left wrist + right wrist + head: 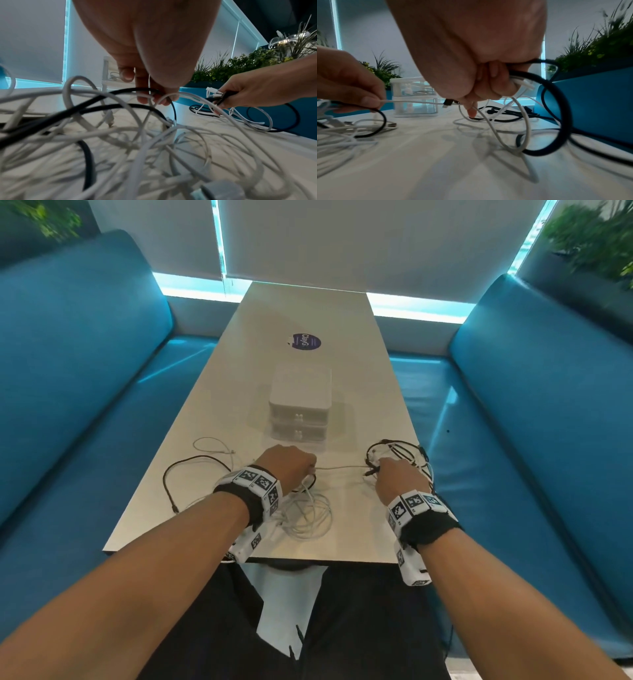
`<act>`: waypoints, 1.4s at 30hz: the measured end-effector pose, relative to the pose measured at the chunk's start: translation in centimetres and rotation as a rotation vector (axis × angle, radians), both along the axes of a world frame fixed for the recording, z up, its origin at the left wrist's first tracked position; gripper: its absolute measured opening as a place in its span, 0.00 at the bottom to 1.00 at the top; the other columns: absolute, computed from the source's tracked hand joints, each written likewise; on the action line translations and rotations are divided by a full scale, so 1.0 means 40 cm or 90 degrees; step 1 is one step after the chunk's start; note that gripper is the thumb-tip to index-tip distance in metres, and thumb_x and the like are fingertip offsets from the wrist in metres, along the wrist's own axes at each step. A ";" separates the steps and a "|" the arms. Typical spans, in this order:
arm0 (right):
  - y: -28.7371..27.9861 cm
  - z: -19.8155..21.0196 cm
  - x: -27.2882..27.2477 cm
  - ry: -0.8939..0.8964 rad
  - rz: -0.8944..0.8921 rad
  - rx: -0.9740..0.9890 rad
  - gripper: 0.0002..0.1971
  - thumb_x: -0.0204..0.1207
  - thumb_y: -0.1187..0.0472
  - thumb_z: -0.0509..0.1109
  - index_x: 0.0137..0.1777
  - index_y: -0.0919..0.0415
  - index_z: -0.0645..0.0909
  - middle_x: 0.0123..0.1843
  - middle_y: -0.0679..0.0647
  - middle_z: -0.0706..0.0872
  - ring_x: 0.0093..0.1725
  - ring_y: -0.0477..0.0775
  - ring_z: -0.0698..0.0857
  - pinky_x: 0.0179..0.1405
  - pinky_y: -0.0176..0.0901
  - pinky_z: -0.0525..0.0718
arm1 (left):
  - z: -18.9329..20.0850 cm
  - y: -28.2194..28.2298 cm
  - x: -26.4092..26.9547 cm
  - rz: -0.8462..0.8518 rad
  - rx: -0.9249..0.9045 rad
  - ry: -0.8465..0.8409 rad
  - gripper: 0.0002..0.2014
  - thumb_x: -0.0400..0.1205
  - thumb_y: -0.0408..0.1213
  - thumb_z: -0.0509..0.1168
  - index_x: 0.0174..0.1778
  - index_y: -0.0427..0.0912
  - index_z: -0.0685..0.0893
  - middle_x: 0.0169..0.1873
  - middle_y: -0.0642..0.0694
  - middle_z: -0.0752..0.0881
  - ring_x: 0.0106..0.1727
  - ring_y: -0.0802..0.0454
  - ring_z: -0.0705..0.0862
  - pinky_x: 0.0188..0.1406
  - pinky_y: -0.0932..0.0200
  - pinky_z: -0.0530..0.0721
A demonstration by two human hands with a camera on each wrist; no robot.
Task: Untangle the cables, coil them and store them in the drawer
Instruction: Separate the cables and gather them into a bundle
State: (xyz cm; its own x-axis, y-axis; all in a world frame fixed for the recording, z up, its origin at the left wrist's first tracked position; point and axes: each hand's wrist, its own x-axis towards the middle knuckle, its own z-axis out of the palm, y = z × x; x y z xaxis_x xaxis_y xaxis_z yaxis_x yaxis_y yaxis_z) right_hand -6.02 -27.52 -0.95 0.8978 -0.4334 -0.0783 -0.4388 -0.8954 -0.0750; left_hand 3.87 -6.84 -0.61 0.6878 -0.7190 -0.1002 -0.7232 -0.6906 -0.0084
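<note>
A white cable (339, 467) runs taut between my two hands over the table (301, 313). My left hand (289, 465) pinches it together with a black cable (126, 90), above a loose pile of white cables (308, 513). My right hand (397, 474) grips a bundle of black and white cables (399, 451) near the table's right edge; in the right wrist view the fingers (494, 86) curl round black loops (556, 102) and white strands. A small white two-drawer unit (300, 402) stands behind the hands, both drawers closed.
A black cable (178, 474) and a thin white cable (212, 445) trail over the table's left side. A round purple sticker (302, 341) lies farther back. Blue benches (78, 364) flank the table, with plants (596, 237) behind them.
</note>
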 end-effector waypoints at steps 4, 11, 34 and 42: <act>0.046 -0.002 -0.002 -0.065 0.063 0.003 0.15 0.85 0.60 0.57 0.70 0.60 0.72 0.55 0.61 0.86 0.52 0.64 0.87 0.47 0.54 0.82 | 0.001 -0.010 -0.003 0.003 0.006 -0.013 0.11 0.90 0.42 0.54 0.57 0.45 0.82 0.51 0.42 0.86 0.50 0.39 0.85 0.44 0.51 0.79; 0.141 -0.022 0.036 -0.080 0.166 0.150 0.10 0.85 0.56 0.56 0.59 0.58 0.75 0.49 0.62 0.85 0.48 0.66 0.84 0.40 0.52 0.79 | 0.002 -0.030 -0.021 0.001 -0.030 -0.021 0.09 0.88 0.42 0.57 0.54 0.45 0.82 0.47 0.44 0.86 0.45 0.42 0.85 0.38 0.53 0.77; 0.153 -0.019 0.043 -0.056 0.202 0.121 0.12 0.85 0.57 0.55 0.63 0.56 0.76 0.50 0.62 0.85 0.49 0.66 0.85 0.43 0.54 0.82 | -0.028 -0.021 -0.020 -0.009 0.016 -0.060 0.11 0.86 0.35 0.57 0.62 0.45 0.78 0.55 0.45 0.81 0.54 0.43 0.83 0.59 0.47 0.72; 0.133 -0.017 0.042 -0.052 0.255 -0.056 0.10 0.86 0.57 0.57 0.64 0.53 0.73 0.46 0.59 0.85 0.43 0.65 0.87 0.34 0.49 0.77 | -0.034 -0.008 -0.019 -0.019 0.031 -0.096 0.12 0.87 0.41 0.53 0.61 0.43 0.78 0.59 0.43 0.80 0.58 0.41 0.80 0.59 0.43 0.70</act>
